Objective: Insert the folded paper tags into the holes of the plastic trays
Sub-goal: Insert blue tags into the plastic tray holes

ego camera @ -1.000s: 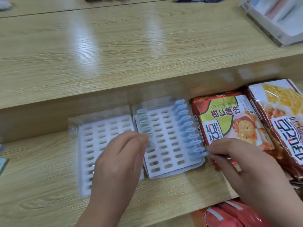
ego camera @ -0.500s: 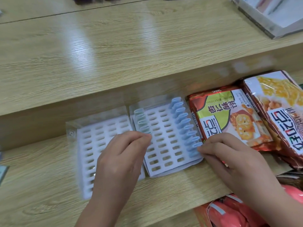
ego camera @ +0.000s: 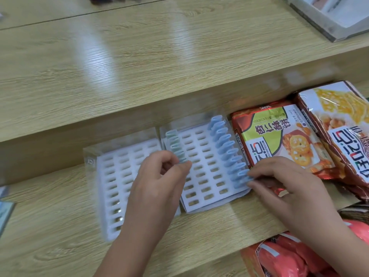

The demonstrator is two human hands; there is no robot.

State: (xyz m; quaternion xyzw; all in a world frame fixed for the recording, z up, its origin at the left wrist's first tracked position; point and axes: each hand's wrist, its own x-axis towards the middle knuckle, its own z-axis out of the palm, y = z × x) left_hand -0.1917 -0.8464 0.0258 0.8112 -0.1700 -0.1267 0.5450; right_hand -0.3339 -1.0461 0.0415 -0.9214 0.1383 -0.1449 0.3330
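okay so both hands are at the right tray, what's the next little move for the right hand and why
Probably press the blue tag at the right hand fingertips down into its hole in the right tray. The blue column is filled down to that tag near the tray's front edge, and it seems to sit less upright than the ones behind it. The left hand is busy at the green tags.

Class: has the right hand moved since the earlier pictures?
Yes. The right hand has slid left along the snack packet, its fingertips now at the nearest blue tag.

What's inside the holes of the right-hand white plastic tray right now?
Right white plastic tray: blue folded paper tags fill its right column, green folded tags its upper left column. Middle holes empty. The left hand covers some.
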